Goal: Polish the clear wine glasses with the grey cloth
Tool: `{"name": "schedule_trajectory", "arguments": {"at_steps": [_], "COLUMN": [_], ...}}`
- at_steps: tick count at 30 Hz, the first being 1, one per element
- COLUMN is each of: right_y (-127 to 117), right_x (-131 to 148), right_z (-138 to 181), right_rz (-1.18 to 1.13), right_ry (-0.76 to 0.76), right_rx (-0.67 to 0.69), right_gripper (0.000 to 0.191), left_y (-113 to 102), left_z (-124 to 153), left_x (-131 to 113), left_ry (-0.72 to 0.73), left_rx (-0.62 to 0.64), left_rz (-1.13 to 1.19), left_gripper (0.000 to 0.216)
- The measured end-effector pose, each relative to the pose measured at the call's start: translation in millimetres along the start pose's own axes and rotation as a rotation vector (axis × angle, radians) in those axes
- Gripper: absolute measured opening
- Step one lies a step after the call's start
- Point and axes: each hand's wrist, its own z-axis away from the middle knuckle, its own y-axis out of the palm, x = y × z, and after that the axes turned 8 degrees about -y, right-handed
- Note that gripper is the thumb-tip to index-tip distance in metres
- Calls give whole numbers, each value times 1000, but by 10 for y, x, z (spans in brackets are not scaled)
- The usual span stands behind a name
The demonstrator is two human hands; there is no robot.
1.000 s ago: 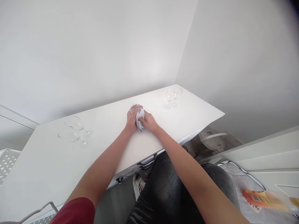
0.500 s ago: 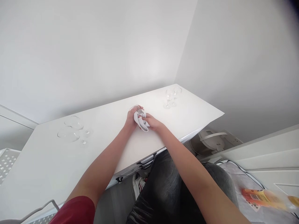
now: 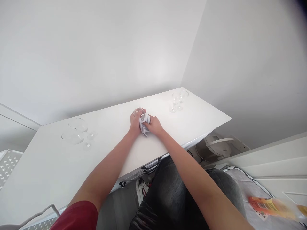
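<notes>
Above the middle of the white tabletop (image 3: pixel 115 140), my left hand (image 3: pixel 136 122) is closed around a clear glass (image 3: pixel 137 111), whose rim shows beyond the fingers. My right hand (image 3: pixel 154 125) grips a pale grey-white cloth (image 3: pixel 144 123) and presses it against the glass. Part of the cloth hangs down between both hands. The lower part of the glass is hidden by fingers and cloth, so its stem cannot be made out.
Two stemmed glasses (image 3: pixel 176 99) stand at the back right of the table. Two more glasses (image 3: pixel 73 135) are at the left. A perforated white basket (image 3: pixel 9 164) is beyond the left edge. An orange-labelled bottle (image 3: pixel 271 206) lies at the lower right, near a lidded appliance (image 3: pixel 217 147).
My right hand has turned over the cloth and moved slightly closer to the glass. The cloth is bunched tighter and its loop now hangs as a narrow fold. The view has shifted slightly.
</notes>
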Motion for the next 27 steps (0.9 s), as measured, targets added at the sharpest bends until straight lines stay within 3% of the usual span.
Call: {"name": "schedule_trajectory", "arguments": {"at_steps": [7, 10, 18, 20, 24, 26, 27], "right_y": [-101, -128, -88, -64, -8, 8, 8], "right_x": [106, 119, 92, 73, 59, 73, 84], "right_z": [11, 23, -3, -3, 5, 8, 10], "right_rz": [-753, -850, -783, -626, -20, 79, 21], "right_ry": [226, 295, 252, 196, 24, -4, 10], "right_rx": [160, 204, 199, 176, 5, -37, -31], "right_gripper": [50, 48, 49, 42, 19, 16, 17], "left_y": [-39, -42, -26, -31, -43, -50, -53], "left_z": [-31, -28, -25, -28, -42, -47, -46], "left_x": [-20, -15, 31, 31, 31, 32, 31], "left_ry": [-198, -230, -73, -63, -8, 15, 10], "left_rx": [122, 119, -31, -54, -97, -104, -95], "left_rz": [147, 159, 17, -15, -19, -14, -7], "left_gripper": [35, 37, 47, 47, 38, 36, 36]}}
